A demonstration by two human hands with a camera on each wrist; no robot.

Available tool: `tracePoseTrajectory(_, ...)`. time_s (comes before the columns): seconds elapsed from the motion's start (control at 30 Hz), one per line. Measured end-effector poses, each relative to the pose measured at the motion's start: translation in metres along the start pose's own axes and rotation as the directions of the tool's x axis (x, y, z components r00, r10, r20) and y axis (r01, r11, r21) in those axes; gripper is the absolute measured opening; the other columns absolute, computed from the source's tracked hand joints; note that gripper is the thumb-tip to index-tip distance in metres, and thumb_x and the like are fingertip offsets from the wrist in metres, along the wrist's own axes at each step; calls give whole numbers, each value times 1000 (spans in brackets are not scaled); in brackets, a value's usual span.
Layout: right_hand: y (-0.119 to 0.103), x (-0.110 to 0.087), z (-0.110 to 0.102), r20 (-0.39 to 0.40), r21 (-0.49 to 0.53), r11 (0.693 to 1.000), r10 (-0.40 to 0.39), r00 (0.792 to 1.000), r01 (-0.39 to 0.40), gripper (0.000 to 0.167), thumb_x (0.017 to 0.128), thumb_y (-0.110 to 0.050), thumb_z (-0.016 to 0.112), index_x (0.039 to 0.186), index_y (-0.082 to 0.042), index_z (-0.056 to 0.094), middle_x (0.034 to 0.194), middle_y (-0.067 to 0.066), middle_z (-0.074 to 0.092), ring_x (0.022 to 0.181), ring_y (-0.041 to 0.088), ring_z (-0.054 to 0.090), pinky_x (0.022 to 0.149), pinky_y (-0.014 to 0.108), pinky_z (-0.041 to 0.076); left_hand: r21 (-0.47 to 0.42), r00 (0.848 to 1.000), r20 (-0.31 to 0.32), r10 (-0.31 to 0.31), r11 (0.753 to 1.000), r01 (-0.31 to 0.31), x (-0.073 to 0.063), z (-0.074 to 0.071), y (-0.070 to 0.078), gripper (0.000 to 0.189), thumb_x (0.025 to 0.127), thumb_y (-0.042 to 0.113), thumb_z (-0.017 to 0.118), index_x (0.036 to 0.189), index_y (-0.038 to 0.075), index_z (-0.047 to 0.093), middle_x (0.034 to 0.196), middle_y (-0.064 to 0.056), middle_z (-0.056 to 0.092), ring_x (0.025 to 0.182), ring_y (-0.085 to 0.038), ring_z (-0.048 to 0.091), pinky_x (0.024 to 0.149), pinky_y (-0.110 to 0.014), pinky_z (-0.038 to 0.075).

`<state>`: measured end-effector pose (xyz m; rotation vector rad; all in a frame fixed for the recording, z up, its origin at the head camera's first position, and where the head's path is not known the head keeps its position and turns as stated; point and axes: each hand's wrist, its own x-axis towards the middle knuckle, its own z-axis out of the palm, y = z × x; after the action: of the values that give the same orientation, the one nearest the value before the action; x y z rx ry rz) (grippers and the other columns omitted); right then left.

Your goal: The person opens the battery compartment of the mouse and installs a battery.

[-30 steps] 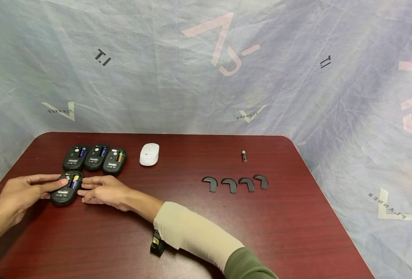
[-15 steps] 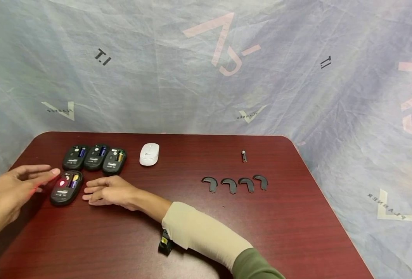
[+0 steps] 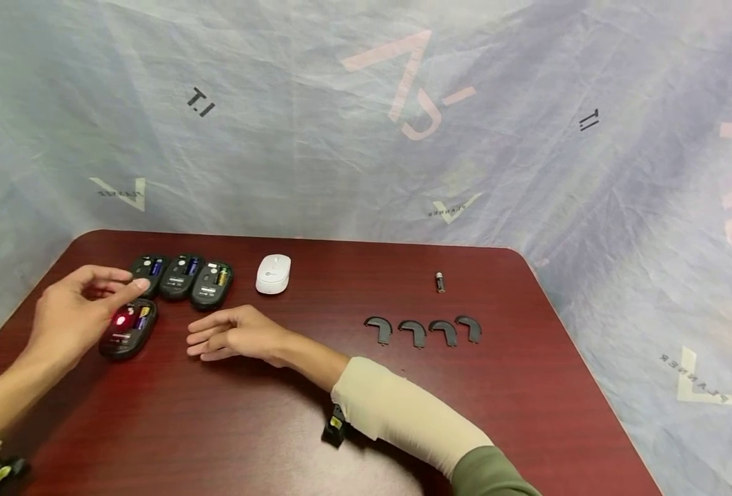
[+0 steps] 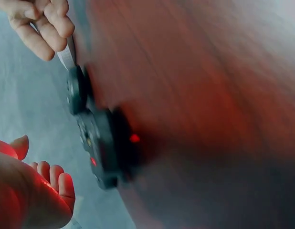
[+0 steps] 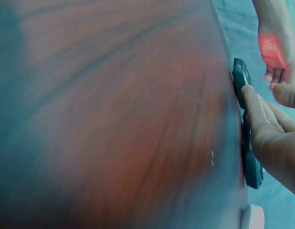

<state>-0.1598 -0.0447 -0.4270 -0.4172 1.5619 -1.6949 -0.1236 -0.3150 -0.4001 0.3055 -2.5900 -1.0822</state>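
Observation:
A black computer mouse lies upside down at the table's left, its battery bay uncovered with a battery inside and a red light glowing on its underside. My left hand hovers over this mouse and partly covers it, thumb and fingers apart and holding nothing. To the right of it my right hand hangs over the table, its fingers loosely extended, nothing in them. Behind, three more overturned mice stand in a row: the left mouse, partly behind my left hand, the middle mouse and the right mouse, batteries showing in each.
A white mouse sits upright at the back of the red-brown table. Farther right lie several curved black battery covers in a row, with a single loose battery behind them. A printed cloth hangs around the table.
My left hand has let go of the front mouse and risen over it, toward the back right. The mouse's red light has come on. My right hand has drawn away to the right.

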Motion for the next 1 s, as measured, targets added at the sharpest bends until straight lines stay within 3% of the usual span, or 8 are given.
tracePoseTrajectory(0.23, -5, -20, -26, 5, -35, 998, -54, 999, 55, 44, 106, 14, 60, 149, 13, 64, 143, 38, 71, 136, 49, 72, 103, 36, 70, -29, 995, 42, 89, 996, -88, -5, 30, 35, 41, 101, 45, 87, 123, 12, 78, 82, 38, 62, 76, 16, 56, 64, -9, 47)
tracePoseTrajectory(0.43, -8, -37, -52, -19, -100, 991, -90, 996, 87, 42, 107, 13, 60, 149, 14, 63, 142, 39, 70, 134, 51, 72, 105, 40, 70, -32, 978, 119, 172, 985, -170, -10, 59, 63, 42, 102, 42, 87, 126, 9, 79, 104, -5, 83, 83, 13, 59, 70, -8, 47)
tracePoseTrajectory(0.57, -10, -46, -71, -69, -157, 983, -108, 992, 96, 42, 106, 11, 64, 148, 13, 64, 141, 37, 72, 130, 47, 76, 104, 41, 71, -47, 954, 206, 216, 976, -210, -12, 78, 78, 46, 104, 37, 86, 135, 5, 76, 118, -19, 83, 95, -11, 74, 78, -16, 57)
tracePoseTrajectory(0.7, -14, -54, -87, -121, -247, 963, -141, 983, 107, 42, 106, 11, 63, 148, 13, 65, 141, 35, 73, 132, 47, 75, 106, 43, 70, -50, 919, 306, 250, 968, -247, -14, 95, 89, 50, 108, 33, 79, 147, 3, 70, 137, -25, 77, 116, -41, 78, 99, -49, 67)
tracePoseTrajectory(0.73, -15, -55, -91, -137, -304, 946, -163, 977, 115, 41, 106, 9, 64, 147, 11, 66, 140, 34, 74, 131, 46, 76, 105, 42, 70, -47, 910, 327, 255, 966, -254, -14, 100, 91, 51, 109, 32, 77, 150, 2, 68, 142, -25, 75, 121, -44, 76, 103, -57, 65)
tracePoseTrajectory(0.8, -18, -57, -99, -169, -458, 881, -217, 961, 118, 39, 108, 5, 66, 146, 6, 69, 138, 28, 77, 130, 40, 77, 106, 39, 69, -37, 891, 368, 266, 962, -272, -14, 108, 95, 52, 112, 29, 74, 155, 2, 64, 151, -27, 69, 132, -48, 71, 112, -67, 58)
tracePoseTrajectory(0.9, -22, -56, -112, -195, -688, 720, -309, 931, 95, 38, 109, -3, 67, 146, -2, 73, 138, 18, 80, 127, 31, 79, 108, 35, 67, -20, 868, 410, 281, 954, -299, -11, 120, 100, 55, 113, 25, 68, 160, -1, 58, 160, -29, 61, 148, -52, 58, 124, -73, 48)
tracePoseTrajectory(1.0, -25, -52, -123, -173, -829, 556, -363, 916, 64, 42, 110, -6, 65, 152, -5, 69, 148, 15, 76, 138, 27, 74, 118, 37, 62, 8, 847, 444, 293, 944, -331, -5, 133, 102, 60, 114, 22, 64, 165, -6, 50, 170, -33, 48, 160, -56, 43, 132, -77, 36)
